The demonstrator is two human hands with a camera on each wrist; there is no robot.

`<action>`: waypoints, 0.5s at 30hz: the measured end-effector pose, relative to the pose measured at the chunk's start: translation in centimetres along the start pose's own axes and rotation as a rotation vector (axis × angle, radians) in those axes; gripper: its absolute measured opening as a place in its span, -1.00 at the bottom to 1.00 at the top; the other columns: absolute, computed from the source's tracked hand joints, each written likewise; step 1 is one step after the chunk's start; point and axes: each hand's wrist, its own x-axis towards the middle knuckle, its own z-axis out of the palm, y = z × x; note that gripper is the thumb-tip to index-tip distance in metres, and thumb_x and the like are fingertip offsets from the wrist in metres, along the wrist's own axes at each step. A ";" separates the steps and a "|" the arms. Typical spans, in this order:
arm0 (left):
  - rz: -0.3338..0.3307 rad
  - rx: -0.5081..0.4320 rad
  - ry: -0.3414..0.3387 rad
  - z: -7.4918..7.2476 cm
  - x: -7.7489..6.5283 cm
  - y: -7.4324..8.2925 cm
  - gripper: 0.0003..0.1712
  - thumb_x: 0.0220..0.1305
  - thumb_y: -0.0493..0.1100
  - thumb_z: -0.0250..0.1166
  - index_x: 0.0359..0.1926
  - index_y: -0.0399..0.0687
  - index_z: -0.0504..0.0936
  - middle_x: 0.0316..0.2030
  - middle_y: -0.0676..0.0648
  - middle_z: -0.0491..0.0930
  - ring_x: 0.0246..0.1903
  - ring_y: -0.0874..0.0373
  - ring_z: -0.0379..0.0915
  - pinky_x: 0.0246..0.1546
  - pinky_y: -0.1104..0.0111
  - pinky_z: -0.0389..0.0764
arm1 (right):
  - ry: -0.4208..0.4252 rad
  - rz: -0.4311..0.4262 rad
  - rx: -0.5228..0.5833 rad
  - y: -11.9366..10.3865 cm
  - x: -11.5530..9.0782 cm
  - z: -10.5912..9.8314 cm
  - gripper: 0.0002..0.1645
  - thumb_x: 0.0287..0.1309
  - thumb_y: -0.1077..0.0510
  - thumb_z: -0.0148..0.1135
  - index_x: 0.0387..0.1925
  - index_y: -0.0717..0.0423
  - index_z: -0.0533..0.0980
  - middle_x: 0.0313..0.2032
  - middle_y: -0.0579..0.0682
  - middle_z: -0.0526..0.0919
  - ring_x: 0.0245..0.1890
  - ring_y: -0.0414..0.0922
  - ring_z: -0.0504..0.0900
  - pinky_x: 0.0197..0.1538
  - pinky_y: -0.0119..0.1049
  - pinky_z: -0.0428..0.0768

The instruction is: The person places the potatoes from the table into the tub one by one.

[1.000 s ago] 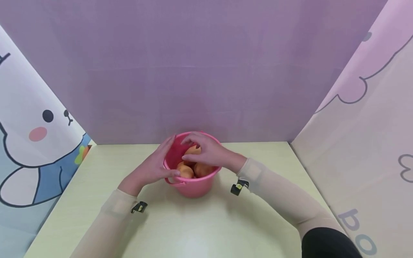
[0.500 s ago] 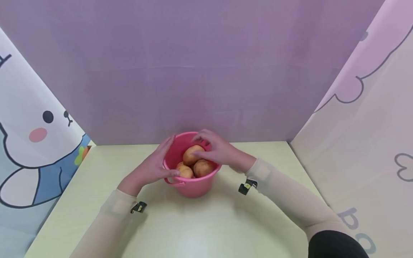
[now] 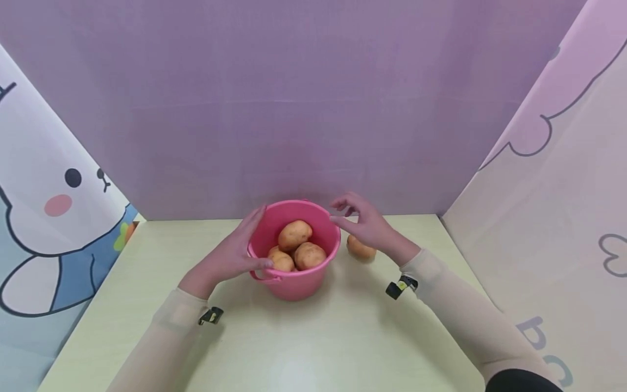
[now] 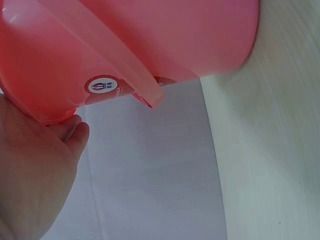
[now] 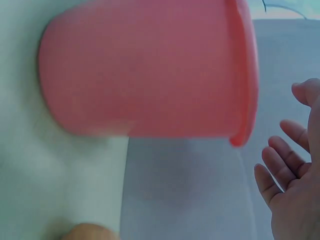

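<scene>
A pink bucket (image 3: 294,286) stands upright on the table, with three potatoes (image 3: 295,235) visible inside. My left hand (image 3: 234,253) grips its left rim, thumb over the near edge. In the left wrist view the fingertips curl at the rim, and the bucket's handle (image 4: 115,55) hangs down along the wall. My right hand (image 3: 369,224) hovers just right of the bucket, fingers loosely bent, holding nothing. Below it on the table lies another potato (image 3: 360,249), partly hidden by the hand. The right wrist view shows the edge of that potato (image 5: 90,232) beside the bucket.
The pale table (image 3: 294,348) ends at a purple back wall (image 3: 294,109) close behind the bucket. Printed side panels stand at left (image 3: 59,218) and right (image 3: 548,218).
My right hand has moved from over the bucket to the right, past its rim. The potato on the table has come into view. My left hand stays on the bucket.
</scene>
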 end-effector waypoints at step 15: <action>0.004 -0.006 0.005 0.2 -0.1 -0.1 0.54 0.13 0.17 0.73 0.84 0.27 -0.18 0.79 -0.05 -0.14 0.71 -0.26 -0.06 0.35 -0.21 0.59 | 0.054 0.127 -0.029 6.9 -4.0 -0.2 -0.60 0.48 0.10 0.47 0.23 0.14 0.63 0.18 0.07 0.65 0.19 0.15 0.57 0.22 0.24 0.62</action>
